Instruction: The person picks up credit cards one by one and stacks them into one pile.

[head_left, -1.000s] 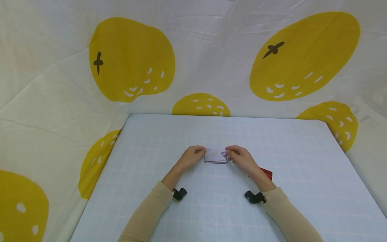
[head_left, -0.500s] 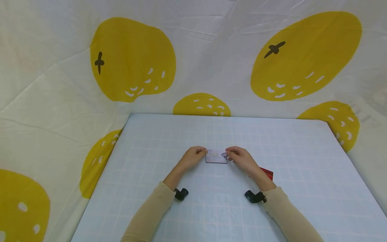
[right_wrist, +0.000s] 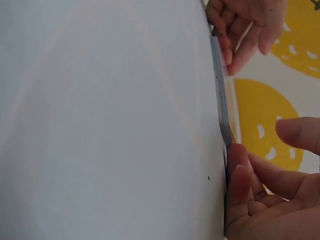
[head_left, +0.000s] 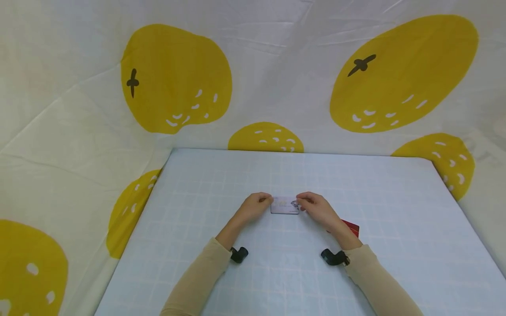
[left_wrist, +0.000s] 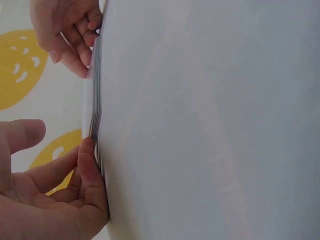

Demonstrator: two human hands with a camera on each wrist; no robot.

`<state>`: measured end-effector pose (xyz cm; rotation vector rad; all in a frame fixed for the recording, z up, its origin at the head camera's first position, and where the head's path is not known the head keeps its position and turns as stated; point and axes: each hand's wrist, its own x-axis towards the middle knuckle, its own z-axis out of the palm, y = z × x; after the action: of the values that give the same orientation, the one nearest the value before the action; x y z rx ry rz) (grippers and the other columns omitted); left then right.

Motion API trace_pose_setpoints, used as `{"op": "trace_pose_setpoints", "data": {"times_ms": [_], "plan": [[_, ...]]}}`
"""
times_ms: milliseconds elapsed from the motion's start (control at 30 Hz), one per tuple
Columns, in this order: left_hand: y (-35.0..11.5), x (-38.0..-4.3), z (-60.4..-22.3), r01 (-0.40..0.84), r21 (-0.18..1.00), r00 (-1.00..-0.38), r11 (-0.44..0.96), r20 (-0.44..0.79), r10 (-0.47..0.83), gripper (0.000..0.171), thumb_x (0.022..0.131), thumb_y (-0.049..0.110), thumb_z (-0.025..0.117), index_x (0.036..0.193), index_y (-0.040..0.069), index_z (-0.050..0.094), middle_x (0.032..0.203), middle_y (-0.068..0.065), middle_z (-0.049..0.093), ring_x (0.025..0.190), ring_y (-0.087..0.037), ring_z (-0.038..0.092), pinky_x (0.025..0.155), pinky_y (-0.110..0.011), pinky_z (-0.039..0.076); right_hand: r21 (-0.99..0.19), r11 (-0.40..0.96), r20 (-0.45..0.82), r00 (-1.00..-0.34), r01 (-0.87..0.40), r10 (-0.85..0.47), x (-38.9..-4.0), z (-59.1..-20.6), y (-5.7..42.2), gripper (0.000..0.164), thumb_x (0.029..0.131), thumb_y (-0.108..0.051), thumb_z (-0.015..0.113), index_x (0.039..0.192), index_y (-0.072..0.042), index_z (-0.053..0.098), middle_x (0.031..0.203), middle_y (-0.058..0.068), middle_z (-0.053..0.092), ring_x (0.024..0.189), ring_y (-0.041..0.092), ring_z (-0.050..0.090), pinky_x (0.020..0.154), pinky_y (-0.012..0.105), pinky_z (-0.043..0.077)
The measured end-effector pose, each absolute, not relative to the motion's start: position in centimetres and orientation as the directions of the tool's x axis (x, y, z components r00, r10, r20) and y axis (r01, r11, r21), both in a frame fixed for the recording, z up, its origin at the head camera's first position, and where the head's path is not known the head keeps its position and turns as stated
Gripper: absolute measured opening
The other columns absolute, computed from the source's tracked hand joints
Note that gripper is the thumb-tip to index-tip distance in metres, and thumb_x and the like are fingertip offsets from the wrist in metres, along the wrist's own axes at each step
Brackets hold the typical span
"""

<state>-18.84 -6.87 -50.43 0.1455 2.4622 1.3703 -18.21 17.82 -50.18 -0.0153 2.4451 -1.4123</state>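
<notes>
A neat stack of cards [head_left: 284, 205] lies flat near the middle of the table, with a pale, printed card on top. Its layered edge shows side-on in both wrist views. My left hand [head_left: 254, 207] touches the stack's left end with its fingers, and my right hand [head_left: 315, 206] touches the right end. In the left wrist view, the thumb [left_wrist: 29, 132] stands away from the stack while bent fingers press against its end. Much the same posture shows in the right wrist view, with the thumb [right_wrist: 298, 134] clear of the cards. The stack's ends are partly hidden by fingers.
A red card [head_left: 351, 227] lies partly hidden under the right forearm. The table [head_left: 395, 188] wears a pale blue checked cover. White cloth [head_left: 276, 66] with yellow fruit prints hangs behind and at the sides. Small black wrist cameras [head_left: 239, 255] sit at the cuffs.
The whole view shifts slightly to the right. Both hands stay at the stack's ends. The reddish strip along the stack's near edge shows less, and the cards look more even.
</notes>
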Motion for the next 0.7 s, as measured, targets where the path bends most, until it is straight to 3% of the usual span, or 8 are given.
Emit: {"op": "trace_pose_setpoints", "data": {"times_ms": [700], "plan": [[-6.82,-18.75,-50.44,-0.073,0.835,-0.942,0.545,-0.237,0.237,0.045,0.103,0.039,0.054,0.135,0.007,0.063,0.135,-0.008,0.061,0.13,-0.026,0.051,0.107,-0.046,0.04,-0.826,0.549,-0.262,-0.951,0.131,-0.166,-18.1,-50.09,17.64,0.039,0.102,-0.033,0.058,0.131,-0.007,0.062,0.119,0.01,0.063,0.1,0.025,0.058,0.083,0.036,0.049]]}}
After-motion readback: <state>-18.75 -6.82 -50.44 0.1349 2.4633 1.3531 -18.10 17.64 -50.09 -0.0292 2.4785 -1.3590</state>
